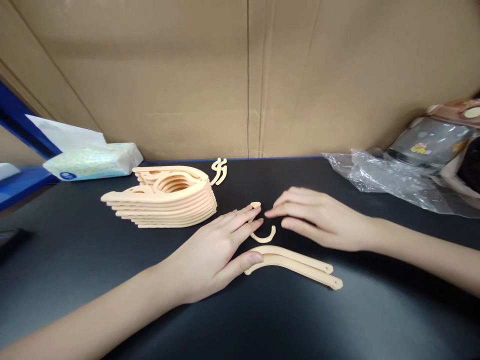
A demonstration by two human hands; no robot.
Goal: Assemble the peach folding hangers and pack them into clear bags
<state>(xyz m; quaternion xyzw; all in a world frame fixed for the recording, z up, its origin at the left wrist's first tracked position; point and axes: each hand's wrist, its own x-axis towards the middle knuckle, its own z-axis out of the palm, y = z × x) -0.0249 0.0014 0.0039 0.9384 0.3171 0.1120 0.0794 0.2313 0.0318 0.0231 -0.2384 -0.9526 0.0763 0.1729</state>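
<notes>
My left hand (pixel 225 245) lies flat with its fingers stretched out over a cream plastic hook (pixel 265 239), covering part of it. Its thumb rests over the ends of two curved cream hanger arms (pixel 296 265), which lie side by side and have a small hole at the right end. Just right of the hook, my right hand (pixel 315 215) hovers or rests with its fingers extended and nothing in them. Behind my left hand stands a stack of cream plastic hanger parts (pixel 176 205). Two small S-shaped cream pieces (pixel 219 171) lie beyond the stack.
A tissue pack (pixel 97 160) sits at the back left by a blue frame (pixel 28 120). Crumpled clear plastic (pixel 378 172) and a transparent bag with brown trim (pixel 431 135) are at the back right. Brown cardboard (pixel 187 75) walls the far edge of the black table (pixel 180 330).
</notes>
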